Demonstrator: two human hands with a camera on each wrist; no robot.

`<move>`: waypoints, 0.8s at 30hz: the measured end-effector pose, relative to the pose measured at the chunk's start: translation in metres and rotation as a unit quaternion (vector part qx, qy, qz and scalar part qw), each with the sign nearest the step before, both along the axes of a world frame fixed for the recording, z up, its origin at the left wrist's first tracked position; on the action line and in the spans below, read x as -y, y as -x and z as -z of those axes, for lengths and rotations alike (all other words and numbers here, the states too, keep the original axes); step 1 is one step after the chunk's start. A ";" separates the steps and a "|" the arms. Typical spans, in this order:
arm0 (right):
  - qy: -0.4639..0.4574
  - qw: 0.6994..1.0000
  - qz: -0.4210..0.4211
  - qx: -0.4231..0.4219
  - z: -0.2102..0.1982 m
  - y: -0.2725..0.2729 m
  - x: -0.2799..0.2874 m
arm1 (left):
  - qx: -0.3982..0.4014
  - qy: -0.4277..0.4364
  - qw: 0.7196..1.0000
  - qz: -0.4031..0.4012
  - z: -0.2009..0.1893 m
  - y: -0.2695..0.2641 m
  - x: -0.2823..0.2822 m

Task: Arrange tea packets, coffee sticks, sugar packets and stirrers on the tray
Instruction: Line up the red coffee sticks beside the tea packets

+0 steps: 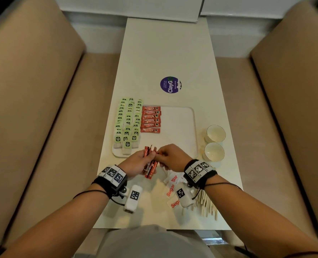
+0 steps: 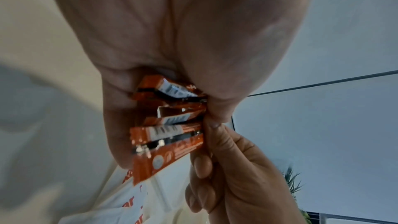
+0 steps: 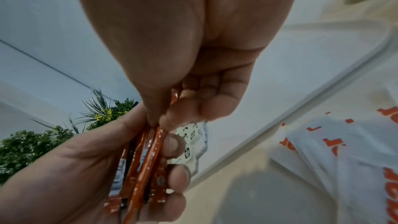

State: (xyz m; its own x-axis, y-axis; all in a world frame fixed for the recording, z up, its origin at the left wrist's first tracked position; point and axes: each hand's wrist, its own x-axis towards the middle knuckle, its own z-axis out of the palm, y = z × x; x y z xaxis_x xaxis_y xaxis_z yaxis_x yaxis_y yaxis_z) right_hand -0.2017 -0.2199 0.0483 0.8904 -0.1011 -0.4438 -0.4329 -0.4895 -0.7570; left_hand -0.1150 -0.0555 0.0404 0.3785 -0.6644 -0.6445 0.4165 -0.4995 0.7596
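Note:
My left hand (image 1: 144,161) grips a bundle of red coffee sticks (image 1: 150,164) just above the tray's near edge; the bundle shows close up (image 2: 168,135) in the left wrist view. My right hand (image 1: 163,157) pinches one stick (image 3: 157,140) at the top of that bundle. The white tray (image 1: 180,123) holds rows of green tea packets (image 1: 128,123) on its left and a column of several coffee sticks (image 1: 150,119) beside them. Sugar packets (image 1: 173,190) and wooden stirrers (image 1: 207,203) lie on the table under my right wrist.
Two white cups (image 1: 215,142) stand to the right of the tray. A purple round sticker (image 1: 170,84) lies on the table beyond it. Beige padded benches (image 1: 33,101) flank the narrow white table (image 1: 165,53) on both sides.

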 end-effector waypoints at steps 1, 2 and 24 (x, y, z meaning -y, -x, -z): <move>-0.009 1.000 0.003 -0.002 -0.002 -0.001 -0.001 | -0.001 0.000 1.000 -0.008 0.000 -0.001 0.000; -0.018 1.000 0.004 -0.003 -0.004 -0.003 -0.002 | 0.001 -0.003 1.000 -0.016 0.000 -0.003 -0.001; -0.186 0.974 0.124 0.041 -0.005 -0.026 0.007 | 0.044 -0.012 0.979 -0.198 0.010 -0.056 -0.017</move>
